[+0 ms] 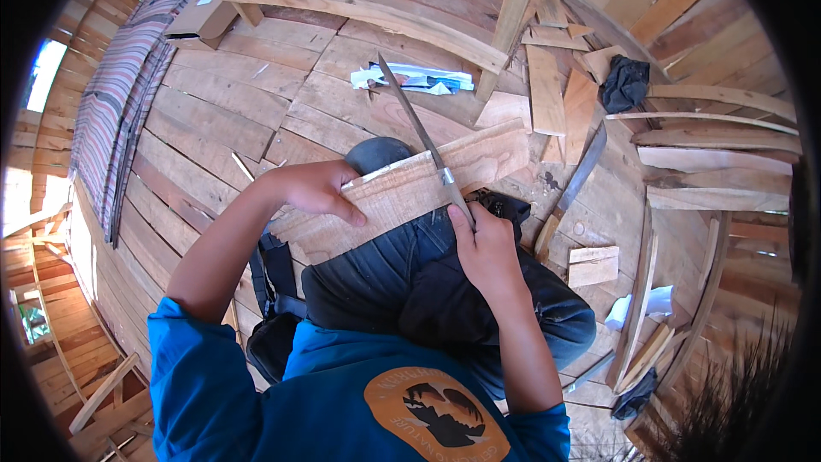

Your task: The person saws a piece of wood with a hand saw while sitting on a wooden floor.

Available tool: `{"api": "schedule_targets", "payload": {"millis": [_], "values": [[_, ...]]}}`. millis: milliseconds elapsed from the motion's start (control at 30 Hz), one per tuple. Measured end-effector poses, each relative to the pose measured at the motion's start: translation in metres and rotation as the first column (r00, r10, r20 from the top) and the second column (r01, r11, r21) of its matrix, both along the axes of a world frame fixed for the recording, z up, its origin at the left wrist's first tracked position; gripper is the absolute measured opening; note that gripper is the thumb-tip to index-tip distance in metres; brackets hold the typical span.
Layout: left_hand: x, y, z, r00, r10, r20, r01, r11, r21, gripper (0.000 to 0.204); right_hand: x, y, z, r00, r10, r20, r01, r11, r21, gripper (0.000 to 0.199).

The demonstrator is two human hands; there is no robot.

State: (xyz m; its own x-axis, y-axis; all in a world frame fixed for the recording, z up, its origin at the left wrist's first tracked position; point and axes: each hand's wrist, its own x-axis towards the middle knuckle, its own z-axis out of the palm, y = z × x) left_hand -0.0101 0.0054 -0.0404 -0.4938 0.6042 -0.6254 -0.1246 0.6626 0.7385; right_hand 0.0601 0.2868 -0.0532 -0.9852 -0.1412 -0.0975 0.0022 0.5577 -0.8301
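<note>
A flat, pale wooden board (395, 202) lies slanted across my lap, its right end farther from me. My left hand (318, 192) grips the board near its left end, thumb on the upper face and the other fingers hidden behind the far edge. In my right hand (489, 248) is the wooden handle of a long, narrow-bladed knife (414, 118) with a metal collar. Its blade crosses over the board and points away to the far left. Whether the cutting edge touches the wood I cannot tell.
A second long blade (583, 173) with a wooden handle lies right of my knee, near a small wood block (593, 266). Crumpled wrapping (419, 79) lies ahead on the plank floor (214, 120). Loose boards (545, 90) and a black cloth (624, 84) are at the right.
</note>
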Motion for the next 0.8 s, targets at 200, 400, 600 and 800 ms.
{"api": "schedule_targets", "payload": {"millis": [200, 400, 600, 800], "values": [[0.031, 0.024, 0.033, 0.812, 0.034, -0.582, -0.266, 0.91, -0.319, 0.055, -0.003, -0.006, 0.002, 0.997, -0.075, -0.032, 0.074, 0.996, -0.043, 0.031], [0.055, 0.051, 0.038, 0.467, -0.061, -0.882, -0.519, 0.789, -0.329, 0.084, -0.005, -0.017, -0.007, 0.983, -0.126, 0.13, 0.151, 0.968, -0.201, 0.035], [0.048, 0.036, -0.019, 0.452, -0.032, -0.892, -0.556, 0.771, -0.309, 0.107, -0.004, -0.014, -0.007, 0.996, -0.026, 0.085, 0.038, 0.989, -0.141, 0.035], [0.046, 0.038, -0.031, 0.563, 0.014, -0.826, -0.532, 0.771, -0.35, 0.123, 0.001, -0.026, -0.004, 0.989, -0.074, -0.131, 0.073, 0.997, -0.018, 0.031]]}}
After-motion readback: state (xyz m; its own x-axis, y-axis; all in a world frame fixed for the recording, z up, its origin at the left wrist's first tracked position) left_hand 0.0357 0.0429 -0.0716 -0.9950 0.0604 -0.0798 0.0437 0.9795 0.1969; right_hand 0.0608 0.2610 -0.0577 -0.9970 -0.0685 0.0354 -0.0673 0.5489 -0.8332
